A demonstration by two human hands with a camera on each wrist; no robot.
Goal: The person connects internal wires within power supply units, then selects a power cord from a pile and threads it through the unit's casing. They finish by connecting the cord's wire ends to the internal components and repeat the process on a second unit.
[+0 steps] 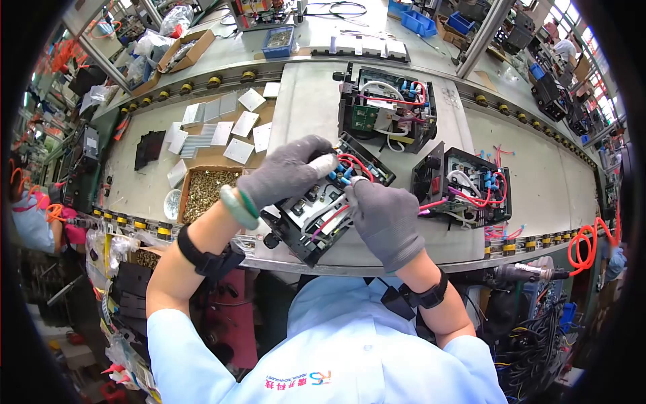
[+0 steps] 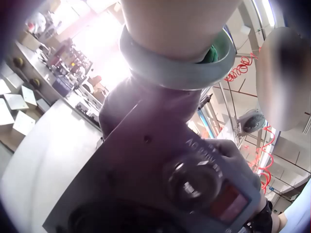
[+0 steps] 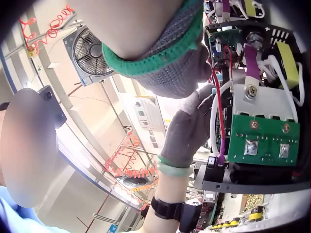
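Observation:
An open machine chassis (image 1: 316, 225) with circuit boards and wiring lies at an angle on the bench in front of me. In the right wrist view, its green circuit board (image 3: 265, 141) and white wires show close up. My gloved left hand (image 1: 286, 172) comes over its far side, thumb and finger pinching at the blue-sleeved wire connectors (image 1: 341, 176). From the right, my gloved right hand (image 1: 387, 219) pinches in the same cluster, beside a red wire (image 1: 356, 161). The fingertips partly cover the connectors. The left wrist view shows the front panel (image 2: 160, 160) marked AC 220V.
Two more open chassis stand near, one at the back (image 1: 387, 111) and one at the right (image 1: 464, 188). To the left are a box of brass-coloured fasteners (image 1: 210, 192), scattered metal blocks (image 1: 239, 151) and a black plate (image 1: 149, 149). Roller rails (image 1: 161, 229) edge the bench.

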